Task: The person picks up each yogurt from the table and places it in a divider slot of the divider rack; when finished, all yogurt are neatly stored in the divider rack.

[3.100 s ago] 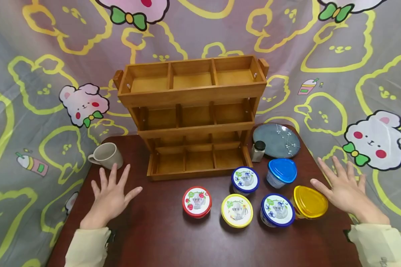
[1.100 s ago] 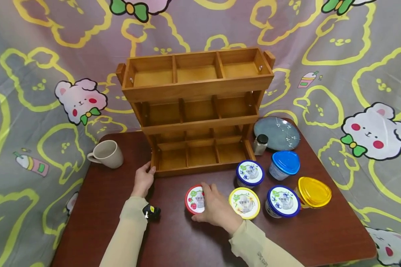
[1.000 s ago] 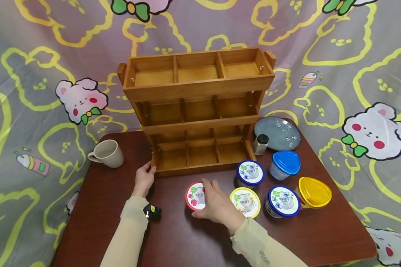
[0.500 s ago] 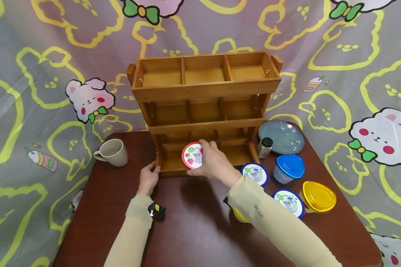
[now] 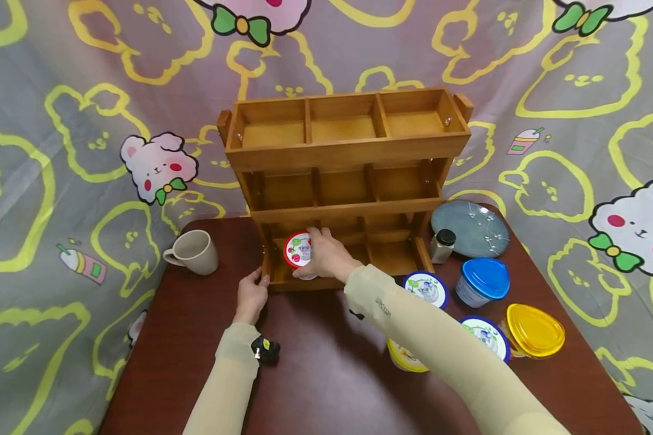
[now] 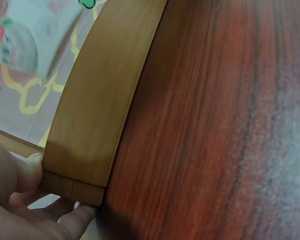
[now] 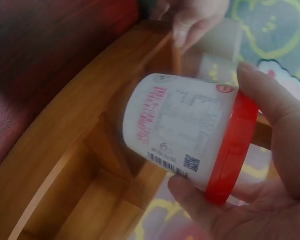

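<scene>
My right hand (image 5: 329,255) grips a white tub (image 7: 180,125) by its red lid, fingers and thumb on opposite sides. Strawberries decorate the lid. The tub is over the bottom-left compartment of a three-tier wooden rack (image 5: 348,152), its base pointing toward the compartment in the right wrist view. My left hand (image 5: 252,297) pinches the rack's lower front-left corner, with the thumb on one side and a fingertip at the end of the front board (image 6: 97,110). Part of the tub is hidden behind my right fingers in the head view.
To the right stand two blue-rimmed tubs (image 5: 425,289), a yellow-rimmed tub (image 5: 405,357) partly under my right sleeve, a blue-lidded tub (image 5: 485,279) and a yellow-lidded container (image 5: 536,331). A black-capped jar (image 5: 442,246) and grey-blue plate (image 5: 470,229) stand behind them; a mug (image 5: 196,252) is left.
Both hands came in from the sides. My left hand took the rack's corner; my right hand grasped the red-lidded tub, lifted it off the table and carried it to the bottom-left compartment.
</scene>
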`<action>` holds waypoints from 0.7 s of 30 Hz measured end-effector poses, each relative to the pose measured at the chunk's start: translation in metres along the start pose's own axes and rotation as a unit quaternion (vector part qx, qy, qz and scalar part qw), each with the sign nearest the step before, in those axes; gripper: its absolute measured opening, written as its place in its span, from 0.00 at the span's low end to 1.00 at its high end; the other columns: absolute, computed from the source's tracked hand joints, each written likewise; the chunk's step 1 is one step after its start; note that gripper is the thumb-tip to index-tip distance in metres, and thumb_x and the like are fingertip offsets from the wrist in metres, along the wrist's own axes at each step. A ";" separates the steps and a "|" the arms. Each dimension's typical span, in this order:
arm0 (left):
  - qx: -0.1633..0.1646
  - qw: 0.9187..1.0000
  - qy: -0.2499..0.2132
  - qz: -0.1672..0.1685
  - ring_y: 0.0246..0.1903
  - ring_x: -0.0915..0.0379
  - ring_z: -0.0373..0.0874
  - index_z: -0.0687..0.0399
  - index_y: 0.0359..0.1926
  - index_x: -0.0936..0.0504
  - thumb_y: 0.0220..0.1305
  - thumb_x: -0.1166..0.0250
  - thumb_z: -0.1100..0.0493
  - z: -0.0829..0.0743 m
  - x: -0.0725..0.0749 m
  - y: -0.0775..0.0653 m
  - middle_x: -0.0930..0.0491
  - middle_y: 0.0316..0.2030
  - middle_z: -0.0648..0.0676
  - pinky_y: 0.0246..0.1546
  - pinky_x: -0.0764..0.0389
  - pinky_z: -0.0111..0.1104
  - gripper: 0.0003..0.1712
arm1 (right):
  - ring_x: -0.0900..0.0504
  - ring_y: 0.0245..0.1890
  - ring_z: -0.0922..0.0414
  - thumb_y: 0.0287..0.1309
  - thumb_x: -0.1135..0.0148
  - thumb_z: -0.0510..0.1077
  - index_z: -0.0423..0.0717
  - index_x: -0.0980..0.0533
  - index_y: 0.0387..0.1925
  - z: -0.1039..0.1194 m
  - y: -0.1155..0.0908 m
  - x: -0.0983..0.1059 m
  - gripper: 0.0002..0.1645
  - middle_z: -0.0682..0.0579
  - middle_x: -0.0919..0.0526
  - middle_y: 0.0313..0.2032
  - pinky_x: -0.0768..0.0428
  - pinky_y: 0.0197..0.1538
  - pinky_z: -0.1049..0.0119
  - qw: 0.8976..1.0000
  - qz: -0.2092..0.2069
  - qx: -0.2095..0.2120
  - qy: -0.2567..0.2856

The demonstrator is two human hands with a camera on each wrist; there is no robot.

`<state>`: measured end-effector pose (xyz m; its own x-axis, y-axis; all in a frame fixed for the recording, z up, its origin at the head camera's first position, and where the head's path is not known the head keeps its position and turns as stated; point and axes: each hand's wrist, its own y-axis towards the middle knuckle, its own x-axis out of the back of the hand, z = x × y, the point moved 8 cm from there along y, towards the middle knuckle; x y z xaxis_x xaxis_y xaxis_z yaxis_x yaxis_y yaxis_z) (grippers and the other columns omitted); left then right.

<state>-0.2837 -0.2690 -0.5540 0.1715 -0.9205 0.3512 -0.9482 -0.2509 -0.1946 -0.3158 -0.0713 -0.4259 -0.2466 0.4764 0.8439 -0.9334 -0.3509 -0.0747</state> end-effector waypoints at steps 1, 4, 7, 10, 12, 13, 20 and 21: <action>0.001 1.000 -0.002 -0.002 0.67 0.40 0.59 0.67 0.71 0.37 0.76 0.48 0.62 0.000 0.000 0.000 0.35 0.68 0.66 0.67 0.36 0.49 0.27 | 0.23 0.49 0.47 0.36 0.18 0.62 0.42 0.44 0.73 0.001 0.005 -0.003 0.69 0.41 0.31 0.57 0.22 0.54 0.53 1.000 0.003 0.007 -0.007; 0.002 1.000 -0.005 -0.005 0.66 0.38 0.60 0.68 0.71 0.36 0.76 0.48 0.63 -0.001 0.001 0.000 0.34 0.67 0.67 0.66 0.35 0.50 0.27 | 0.23 0.50 0.46 0.37 0.19 0.63 0.41 0.44 0.74 0.004 0.018 -0.013 0.69 0.40 0.29 0.57 0.22 0.55 0.54 1.000 0.016 0.015 -0.021; 0.002 1.000 -0.012 -0.008 0.65 0.37 0.60 0.69 0.70 0.36 0.75 0.47 0.63 -0.002 0.000 0.000 0.34 0.66 0.68 0.65 0.35 0.50 0.26 | 0.23 0.52 0.46 0.37 0.19 0.65 0.41 0.45 0.74 0.005 0.030 -0.023 0.70 0.40 0.29 0.57 0.23 0.56 0.55 0.999 0.025 0.016 -0.041; 0.002 1.000 -0.016 -0.011 0.65 0.37 0.60 0.69 0.70 0.35 0.75 0.47 0.63 -0.002 -0.001 0.000 0.34 0.66 0.68 0.66 0.35 0.49 0.26 | 0.24 0.53 0.45 0.37 0.19 0.64 0.42 0.46 0.75 0.004 0.039 -0.034 0.70 0.39 0.30 0.59 0.23 0.56 0.55 0.998 0.029 0.008 -0.052; 0.003 1.000 -0.017 -0.013 0.65 0.37 0.59 0.69 0.70 0.35 0.75 0.47 0.64 -0.002 -0.002 0.000 0.33 0.66 0.68 0.66 0.36 0.49 0.26 | 0.24 0.53 0.44 0.37 0.19 0.63 0.42 0.46 0.75 0.002 0.042 -0.040 0.70 0.38 0.32 0.61 0.23 0.57 0.55 0.998 0.029 0.004 -0.054; 0.003 1.000 -0.017 -0.014 0.65 0.38 0.59 0.69 0.70 0.34 0.75 0.46 0.64 -0.002 -0.002 0.000 0.33 0.66 0.68 0.66 0.36 0.49 0.26 | 0.24 0.53 0.44 0.37 0.19 0.63 0.42 0.46 0.74 0.002 0.044 -0.042 0.69 0.37 0.33 0.61 0.23 0.57 0.54 0.998 0.027 0.003 -0.054; 0.006 1.000 -0.017 -0.019 0.66 0.39 0.58 0.68 0.70 0.34 0.74 0.46 0.64 0.002 0.001 0.003 0.34 0.67 0.67 0.67 0.38 0.49 0.26 | 0.23 0.53 0.42 0.36 0.18 0.62 0.42 0.45 0.74 -0.004 0.049 -0.057 0.69 0.36 0.37 0.64 0.22 0.56 0.54 0.998 0.033 -0.001 -0.047; 0.007 1.000 -0.018 -0.018 0.66 0.39 0.59 0.68 0.70 0.34 0.74 0.46 0.64 0.002 0.001 0.003 0.34 0.67 0.67 0.67 0.38 0.49 0.26 | 0.23 0.53 0.42 0.36 0.18 0.62 0.42 0.46 0.74 -0.005 0.050 -0.058 0.69 0.36 0.37 0.64 0.22 0.56 0.54 0.998 0.035 -0.003 -0.045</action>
<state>-0.2861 -0.2717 -0.5559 0.2157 -0.9208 0.3250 -0.9374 -0.2885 -0.1952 -0.3491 -0.1126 -0.4815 -0.2867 0.3763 0.8810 -0.9162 -0.3765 -0.1373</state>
